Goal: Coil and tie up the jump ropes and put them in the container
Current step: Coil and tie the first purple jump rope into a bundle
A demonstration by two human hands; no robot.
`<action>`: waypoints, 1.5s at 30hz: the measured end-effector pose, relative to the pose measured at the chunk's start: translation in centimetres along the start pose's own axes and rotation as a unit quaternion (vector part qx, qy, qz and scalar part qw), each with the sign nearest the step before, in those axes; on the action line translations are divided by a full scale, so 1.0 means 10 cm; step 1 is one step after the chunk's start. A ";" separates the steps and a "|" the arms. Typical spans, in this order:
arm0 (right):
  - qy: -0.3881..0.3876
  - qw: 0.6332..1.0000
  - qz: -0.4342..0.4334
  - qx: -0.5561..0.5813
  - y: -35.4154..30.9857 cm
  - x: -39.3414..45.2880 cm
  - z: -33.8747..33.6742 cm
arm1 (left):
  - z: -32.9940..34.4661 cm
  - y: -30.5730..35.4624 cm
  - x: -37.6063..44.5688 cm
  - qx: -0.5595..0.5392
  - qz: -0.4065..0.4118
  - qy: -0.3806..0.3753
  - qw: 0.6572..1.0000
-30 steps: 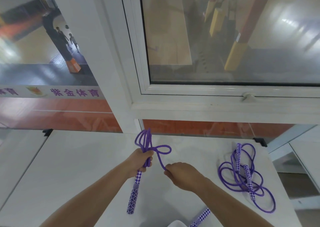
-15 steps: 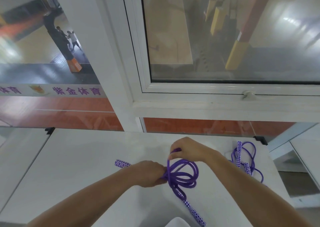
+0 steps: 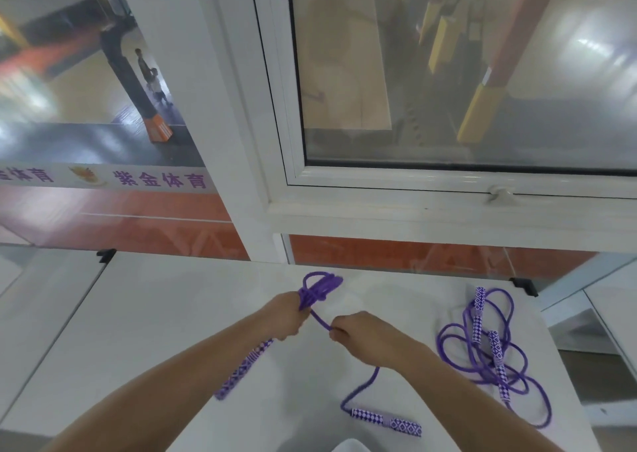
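While one patterned handle (image 3: pixel 386 420) lies on the white table (image 3: pixel 138 313) just below the right hand (image 3: pixel 362 331), its cord runs up into that fist, which pinches the purple strand tight. Left hand (image 3: pixel 287 317) is right beside it, clenched around the bunched coil of the jump rope (image 3: pixel 319 288), loops poking out above it, other handle (image 3: pixel 243 370) hanging below. Well off to the right hand's right, a second jump rope (image 3: pixel 489 351) sprawls loose
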State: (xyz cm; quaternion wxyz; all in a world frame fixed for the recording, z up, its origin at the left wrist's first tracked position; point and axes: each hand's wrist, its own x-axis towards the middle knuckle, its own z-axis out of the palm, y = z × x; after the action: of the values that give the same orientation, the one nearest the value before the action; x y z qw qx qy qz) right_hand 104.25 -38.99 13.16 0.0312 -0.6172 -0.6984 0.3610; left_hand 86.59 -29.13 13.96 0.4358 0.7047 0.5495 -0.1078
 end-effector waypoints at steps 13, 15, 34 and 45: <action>0.087 0.929 -0.007 0.360 0.43 -0.09 -0.58 | -0.21 0.37 -0.57 -0.017 0.280 -0.100 0.955; 0.108 0.906 0.059 0.404 0.44 -0.05 -0.37 | -0.24 0.40 -0.49 -0.231 0.172 -0.079 0.954; 0.058 0.948 -0.005 0.312 0.32 0.00 -0.57 | -0.25 0.34 -0.56 0.012 0.247 -0.164 0.955; -0.009 0.998 0.011 -0.060 -0.06 -0.05 -0.37 | -0.20 0.09 -0.04 0.039 -0.009 -0.108 0.993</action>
State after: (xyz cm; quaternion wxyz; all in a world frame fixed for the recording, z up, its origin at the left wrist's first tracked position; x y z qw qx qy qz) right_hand 105.65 -37.70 16.44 -0.0165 -0.6223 -0.7122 0.3245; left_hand 86.62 -27.92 15.86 0.4643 0.7004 0.5005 -0.2083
